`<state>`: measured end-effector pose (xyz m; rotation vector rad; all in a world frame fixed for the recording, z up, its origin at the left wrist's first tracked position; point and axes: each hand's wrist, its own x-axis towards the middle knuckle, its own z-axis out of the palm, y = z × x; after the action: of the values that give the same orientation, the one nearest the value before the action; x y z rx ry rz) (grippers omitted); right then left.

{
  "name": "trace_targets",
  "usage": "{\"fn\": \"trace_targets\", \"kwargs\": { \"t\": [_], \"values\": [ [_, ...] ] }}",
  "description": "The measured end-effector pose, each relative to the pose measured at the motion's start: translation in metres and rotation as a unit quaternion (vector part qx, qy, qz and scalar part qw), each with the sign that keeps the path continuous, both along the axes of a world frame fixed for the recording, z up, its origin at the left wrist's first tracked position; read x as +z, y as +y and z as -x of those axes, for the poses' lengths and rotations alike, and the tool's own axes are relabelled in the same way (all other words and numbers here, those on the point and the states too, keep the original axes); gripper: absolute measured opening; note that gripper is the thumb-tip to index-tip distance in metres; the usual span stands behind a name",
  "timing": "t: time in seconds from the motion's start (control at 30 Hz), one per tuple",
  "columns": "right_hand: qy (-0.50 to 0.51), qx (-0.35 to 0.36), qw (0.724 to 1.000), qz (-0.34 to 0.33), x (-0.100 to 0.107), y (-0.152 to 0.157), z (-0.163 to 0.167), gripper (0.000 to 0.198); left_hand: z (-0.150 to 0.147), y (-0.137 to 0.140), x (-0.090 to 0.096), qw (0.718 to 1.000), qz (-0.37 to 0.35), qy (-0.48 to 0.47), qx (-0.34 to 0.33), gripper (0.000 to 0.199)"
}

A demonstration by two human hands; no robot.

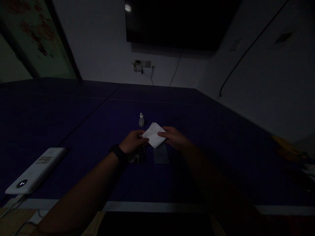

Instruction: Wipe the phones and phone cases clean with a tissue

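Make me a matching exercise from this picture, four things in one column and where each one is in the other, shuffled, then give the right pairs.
Things:
1. white cloth
2. small bottle
3. white box
4. dark flat slab

Places:
A. far left, near the table's front edge
B. on the table under the cloth
C. held between the left hand and right hand
D. upright just beyond the hands

Pairs: 1-C, 2-D, 3-A, 4-B

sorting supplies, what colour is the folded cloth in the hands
White, seen in the head view: the folded cloth stands out against the dark blue table.
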<state>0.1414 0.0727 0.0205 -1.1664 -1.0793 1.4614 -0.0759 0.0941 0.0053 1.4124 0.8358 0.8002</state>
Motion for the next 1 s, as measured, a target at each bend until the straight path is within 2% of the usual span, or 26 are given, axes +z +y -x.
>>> {"fn": "trace_targets", "kwargs": {
  "t": [0.17, 0.27, 0.33, 0.4, 0.5, 0.63, 0.73, 0.8, 0.9, 1.0],
  "values": [
    [0.003, 0.047, 0.999, 0.027, -0.004, -0.001, -0.002, 0.018, 0.005, 0.002, 0.005, 0.997, -0.029, 0.057, -0.044, 0.016],
    [0.019, 0.026, 0.999, 0.017, -0.007, 0.002, -0.004, 0.014, 0.007, 0.002, 0.011, 0.993, -0.055, 0.093, -0.046, 0.017],
    [0.041, -0.007, 0.999, 0.002, -0.007, 0.004, -0.009, 0.011, 0.009, 0.002, 0.017, 0.987, -0.089, 0.133, -0.024, 0.021],
    [0.07, -0.051, 0.996, -0.016, -0.007, 0.006, -0.017, 0.01, 0.01, 0.003, 0.024, 0.963, -0.151, 0.22, 0.026, 0.027],
    [0.115, -0.122, 0.985, -0.039, -0.01, 0.009, -0.027, 0.013, 0.013, 0.003, 0.029, 0.913, -0.218, 0.334, 0.087, 0.031],
    [0.163, -0.184, 0.968, -0.044, -0.024, 0.011, -0.032, 0.015, 0.012, -0.003, 0.024, 0.883, -0.206, 0.413, 0.09, 0.031],
    [0.19, -0.21, 0.958, -0.045, -0.035, 0.013, -0.033, 0.014, 0.007, -0.015, 0.015, 0.849, -0.187, 0.482, 0.108, 0.056],
    [0.201, -0.222, 0.953, -0.044, -0.04, 0.014, -0.033, 0.013, 0.001, -0.022, 0.011, 0.808, -0.19, 0.542, 0.131, 0.073],
    [0.202, -0.235, 0.95, -0.044, -0.044, 0.014, -0.033, 0.012, -0.006, -0.029, 0.01, 0.772, -0.193, 0.599, 0.09, 0.079],
    [0.185, -0.251, 0.949, -0.048, -0.045, 0.013, -0.032, 0.012, -0.008, -0.03, 0.015, 0.76, -0.194, 0.618, 0.053, 0.072]
  ]
}}
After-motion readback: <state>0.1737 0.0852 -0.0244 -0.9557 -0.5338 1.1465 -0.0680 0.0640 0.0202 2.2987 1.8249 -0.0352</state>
